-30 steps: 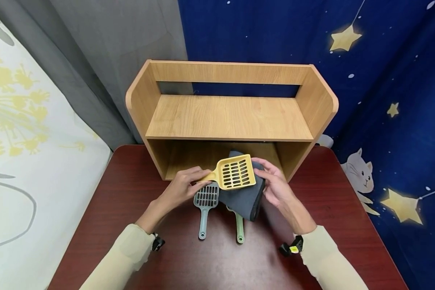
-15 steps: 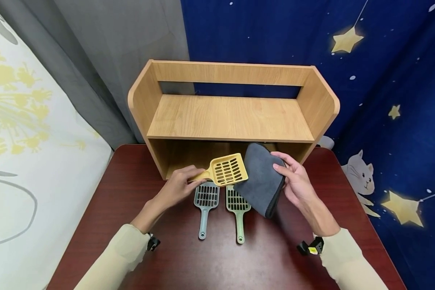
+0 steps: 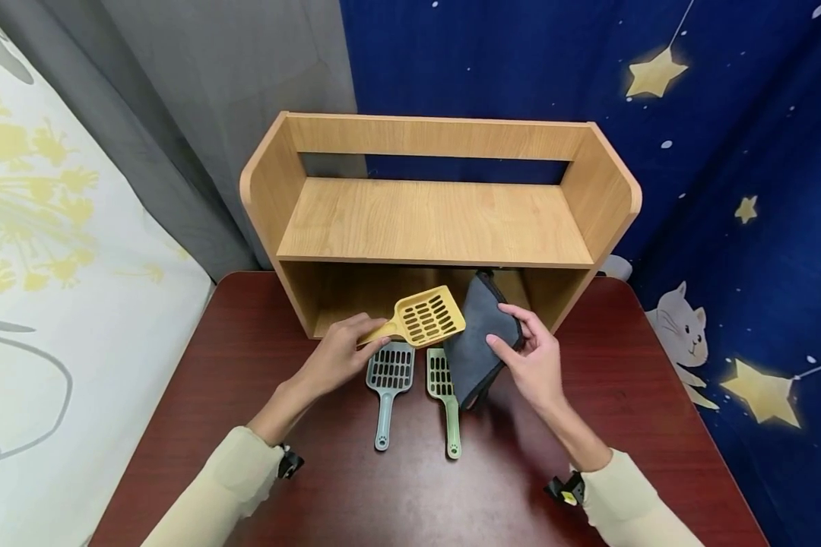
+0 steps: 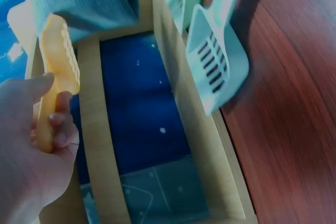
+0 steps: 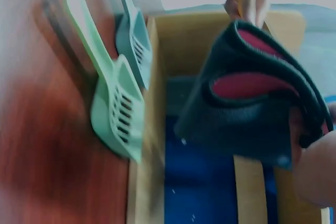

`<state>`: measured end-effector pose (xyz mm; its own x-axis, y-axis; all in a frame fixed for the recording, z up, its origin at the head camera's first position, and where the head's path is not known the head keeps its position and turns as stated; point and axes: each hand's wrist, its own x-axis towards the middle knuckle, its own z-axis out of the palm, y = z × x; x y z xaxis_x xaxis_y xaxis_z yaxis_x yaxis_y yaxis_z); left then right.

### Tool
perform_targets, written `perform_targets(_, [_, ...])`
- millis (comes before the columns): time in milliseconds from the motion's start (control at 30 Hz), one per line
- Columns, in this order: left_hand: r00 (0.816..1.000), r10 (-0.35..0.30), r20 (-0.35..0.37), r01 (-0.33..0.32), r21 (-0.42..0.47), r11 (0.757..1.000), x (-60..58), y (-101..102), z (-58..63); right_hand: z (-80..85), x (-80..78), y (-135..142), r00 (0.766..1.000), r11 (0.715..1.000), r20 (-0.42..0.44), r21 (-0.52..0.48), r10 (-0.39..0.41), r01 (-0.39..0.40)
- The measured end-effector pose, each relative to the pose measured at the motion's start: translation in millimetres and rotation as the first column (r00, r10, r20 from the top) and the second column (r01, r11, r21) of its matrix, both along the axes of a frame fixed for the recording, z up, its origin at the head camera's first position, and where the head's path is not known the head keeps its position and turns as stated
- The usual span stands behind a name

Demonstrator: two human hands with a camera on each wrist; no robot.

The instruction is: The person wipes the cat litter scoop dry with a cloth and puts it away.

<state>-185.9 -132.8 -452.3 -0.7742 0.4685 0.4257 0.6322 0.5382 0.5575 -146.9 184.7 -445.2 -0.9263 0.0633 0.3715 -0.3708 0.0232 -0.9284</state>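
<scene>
While my left hand grips a slotted yellow scoop, my right hand pinches grey cloth, a shelf beyond both.

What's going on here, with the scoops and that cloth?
A person's left hand holds a yellow slotted scoop by its handle, while the right hand grips a folded grey cloth close beside it; whether they touch is unclear. A blue-grey scoop and a green scoop lie on the red-brown table, heads toward the wooden shelf.
</scene>
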Motion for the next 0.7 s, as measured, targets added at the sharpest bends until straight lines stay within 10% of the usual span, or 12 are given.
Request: perform_targets(700, [0.994, 0.097, 0.046, -0.099, 0.046, 0.994, 15.0, 30.7, -9.2, -6.4, 30.9, -87.1, 0.984, 0.989, -0.127, -0.104, -0.121, 0.108])
